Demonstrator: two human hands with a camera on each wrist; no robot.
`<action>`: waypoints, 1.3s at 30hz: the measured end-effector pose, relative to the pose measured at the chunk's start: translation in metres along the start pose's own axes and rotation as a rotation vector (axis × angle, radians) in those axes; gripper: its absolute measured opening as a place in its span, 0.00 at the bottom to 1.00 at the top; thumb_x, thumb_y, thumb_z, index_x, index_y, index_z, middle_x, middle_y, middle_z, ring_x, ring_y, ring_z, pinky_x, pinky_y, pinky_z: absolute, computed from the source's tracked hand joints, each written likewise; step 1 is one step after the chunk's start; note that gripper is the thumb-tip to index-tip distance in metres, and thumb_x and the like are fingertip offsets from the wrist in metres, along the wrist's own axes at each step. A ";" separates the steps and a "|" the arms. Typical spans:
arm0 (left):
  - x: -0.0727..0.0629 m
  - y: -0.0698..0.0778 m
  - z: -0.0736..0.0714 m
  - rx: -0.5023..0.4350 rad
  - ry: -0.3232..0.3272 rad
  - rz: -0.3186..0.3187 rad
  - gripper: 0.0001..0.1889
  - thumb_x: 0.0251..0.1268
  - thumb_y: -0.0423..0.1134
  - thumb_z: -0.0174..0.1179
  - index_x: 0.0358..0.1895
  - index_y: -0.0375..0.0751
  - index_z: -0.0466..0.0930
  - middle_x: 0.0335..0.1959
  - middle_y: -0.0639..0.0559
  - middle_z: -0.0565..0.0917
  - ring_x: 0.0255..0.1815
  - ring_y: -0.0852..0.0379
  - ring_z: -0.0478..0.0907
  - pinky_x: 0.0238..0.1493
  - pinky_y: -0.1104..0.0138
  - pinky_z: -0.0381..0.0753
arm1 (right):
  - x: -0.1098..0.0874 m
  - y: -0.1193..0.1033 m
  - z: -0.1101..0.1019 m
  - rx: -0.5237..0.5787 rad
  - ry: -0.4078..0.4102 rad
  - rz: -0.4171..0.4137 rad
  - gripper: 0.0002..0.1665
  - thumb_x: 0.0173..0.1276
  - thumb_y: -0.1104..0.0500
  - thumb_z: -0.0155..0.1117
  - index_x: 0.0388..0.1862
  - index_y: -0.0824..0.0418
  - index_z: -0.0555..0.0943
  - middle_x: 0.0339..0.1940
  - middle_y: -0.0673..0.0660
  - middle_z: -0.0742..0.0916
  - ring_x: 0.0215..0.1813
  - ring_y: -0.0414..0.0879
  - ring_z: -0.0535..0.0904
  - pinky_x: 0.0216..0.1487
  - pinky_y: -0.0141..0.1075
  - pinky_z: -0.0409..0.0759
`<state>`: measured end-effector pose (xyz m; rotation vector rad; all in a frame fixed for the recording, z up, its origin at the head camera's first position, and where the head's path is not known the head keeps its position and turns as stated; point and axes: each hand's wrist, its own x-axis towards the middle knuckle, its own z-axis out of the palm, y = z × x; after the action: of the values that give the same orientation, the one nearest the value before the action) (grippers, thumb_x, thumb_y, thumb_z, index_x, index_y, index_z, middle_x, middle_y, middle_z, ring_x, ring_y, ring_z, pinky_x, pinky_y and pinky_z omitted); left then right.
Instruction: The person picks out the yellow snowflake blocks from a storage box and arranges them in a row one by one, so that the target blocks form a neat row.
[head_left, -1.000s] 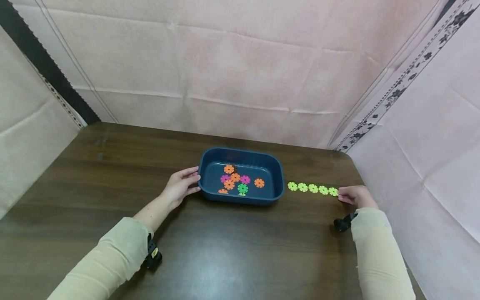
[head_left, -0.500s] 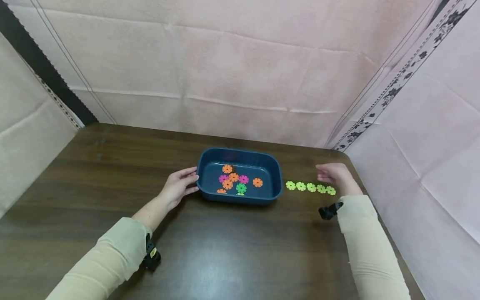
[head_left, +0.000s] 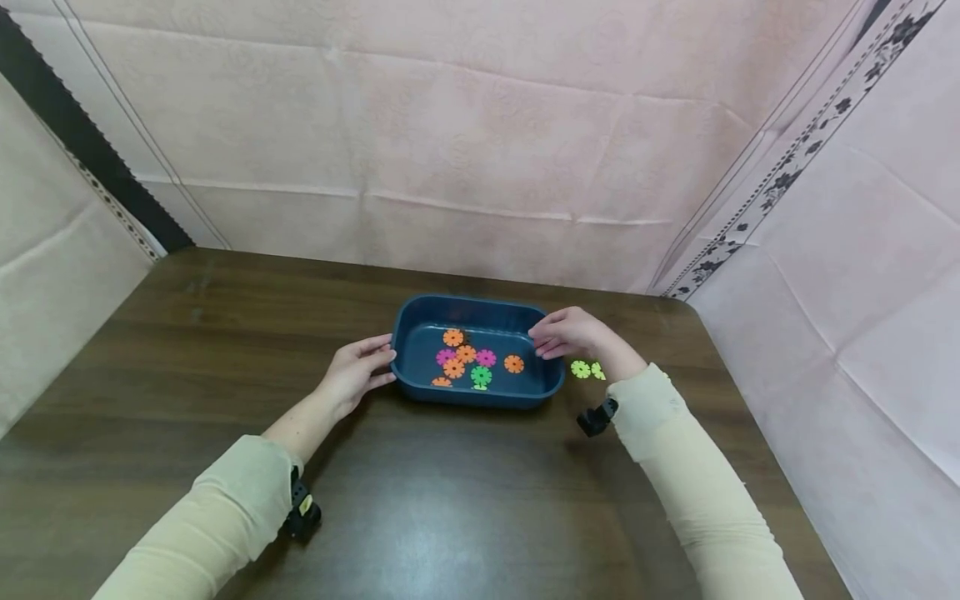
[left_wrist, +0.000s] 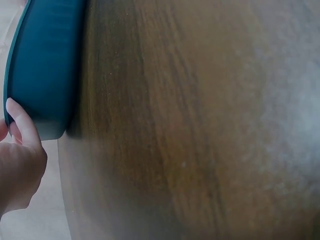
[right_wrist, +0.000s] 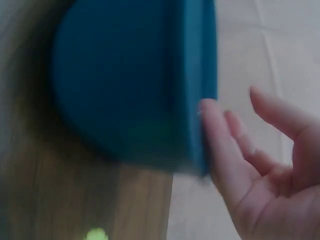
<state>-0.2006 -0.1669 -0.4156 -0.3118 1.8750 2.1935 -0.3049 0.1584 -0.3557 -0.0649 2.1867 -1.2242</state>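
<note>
A dark blue plastic basin (head_left: 420, 392) stands on the table, holding several notched flower-shaped discs: orange (head_left: 513, 364), pink (head_left: 486, 357) and green (head_left: 482, 375). My left hand (head_left: 352, 377) grips the basin's left rim; the left wrist view shows a fingertip on the outer wall. Over the right rim reaches my right hand (head_left: 573, 333). In the right wrist view its thumb stands apart from the fingers (right_wrist: 225, 145), which are beside the rim, and no disc shows between them. Yellow-green discs (head_left: 581, 369) lie right of the basin, partly hidden by the right wrist.
The brown wooden table (head_left: 360, 500) spreads around the basin. Pale cloth (head_left: 465, 150) hangs behind it and on both sides. A small black camera (head_left: 597, 417) is strapped to the right wrist, another (head_left: 302, 512) to the left.
My right hand has left the far end of the yellow-green disc row and moved left to the basin's right rim, covering part of the row. The left hand stays at the basin.
</note>
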 end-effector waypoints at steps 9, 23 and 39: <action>0.000 -0.001 0.000 0.003 0.013 0.000 0.26 0.70 0.35 0.50 0.69 0.34 0.59 0.43 0.54 0.68 0.39 0.66 0.75 0.39 0.76 0.82 | 0.009 -0.006 0.038 -0.210 -0.184 0.037 0.19 0.66 0.56 0.61 0.50 0.68 0.80 0.45 0.64 0.85 0.37 0.45 0.83 0.45 0.38 0.84; 0.001 -0.001 0.002 0.010 0.029 -0.014 0.25 0.70 0.35 0.50 0.69 0.36 0.61 0.44 0.53 0.68 0.40 0.65 0.75 0.39 0.76 0.82 | 0.024 -0.002 0.079 -0.620 -0.216 -0.029 0.12 0.66 0.56 0.60 0.44 0.56 0.86 0.42 0.51 0.86 0.40 0.43 0.75 0.47 0.34 0.78; -0.001 0.001 0.002 0.010 0.015 0.001 0.25 0.70 0.35 0.50 0.69 0.34 0.60 0.43 0.53 0.68 0.39 0.65 0.75 0.39 0.76 0.82 | 0.026 -0.007 0.098 -0.501 -0.043 -0.103 0.21 0.60 0.53 0.68 0.12 0.56 0.72 0.14 0.49 0.74 0.23 0.42 0.74 0.28 0.30 0.76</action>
<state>-0.1998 -0.1646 -0.4142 -0.3268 1.8936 2.1880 -0.2743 0.0724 -0.3998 -0.4093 2.4247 -0.6903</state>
